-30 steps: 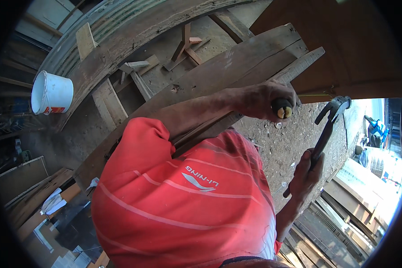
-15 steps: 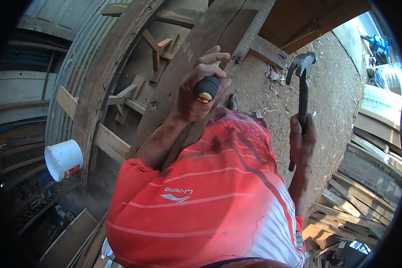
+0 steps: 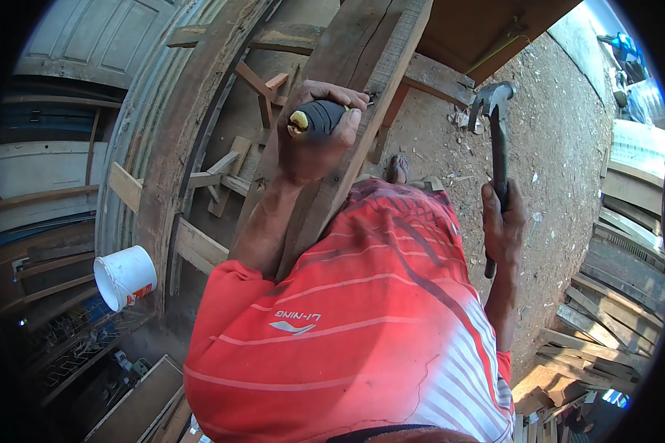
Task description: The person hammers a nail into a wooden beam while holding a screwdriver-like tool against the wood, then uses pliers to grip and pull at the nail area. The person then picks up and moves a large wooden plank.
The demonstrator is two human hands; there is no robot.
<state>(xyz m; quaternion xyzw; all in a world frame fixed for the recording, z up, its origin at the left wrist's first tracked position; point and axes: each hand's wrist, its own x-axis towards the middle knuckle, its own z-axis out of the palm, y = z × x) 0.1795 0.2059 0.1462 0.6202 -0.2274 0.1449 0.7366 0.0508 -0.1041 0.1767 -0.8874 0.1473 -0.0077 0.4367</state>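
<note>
My left hand is closed around a thick black-wrapped tool handle with a pale yellow butt end turned to the left. The tool's other end is hidden by my fingers. This hand is over a long wooden beam with a crack along its face; I cannot tell whether the tool touches the wood. My right hand grips a claw hammer near the lower end of its dark shaft, off to the right of the beam. The hammer's head is up, its claw facing left, apart from the beam.
A second thick beam runs along the left, with short cross pieces between the two. Beside it is a white bucket. A brown panel stands at the far end. Stacked planks lie at the right, beyond chip-strewn ground.
My left hand has turned, swinging the handle's butt end from facing down toward me to facing left. My right hand still holds the hammer raised. The whole view has shifted slightly.
</note>
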